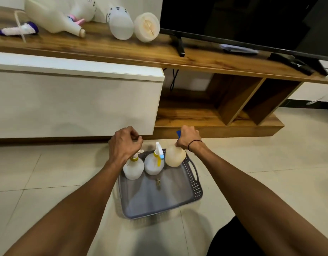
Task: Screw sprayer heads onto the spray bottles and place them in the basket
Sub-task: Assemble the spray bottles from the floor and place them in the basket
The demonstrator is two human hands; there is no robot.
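Three bottles reach the grey perforated plastic basket [193, 174] on the floor. Right hand [189, 138] clenches the blue sprayer head [178, 134] of a rounded amber translucent bottle [175, 157] hanging under its fist, over the far corner. Beside it stands a white frosted bottle with yellow-collared sprayer [153, 163]. Left hand [125, 143] curls above a white bottle with yellow cap [133, 168]; whether it holds anything, cannot tell. Up on the wooden shelf [104, 47], several pale plastic bottles [54, 19] lie uncapped: likely left to do.
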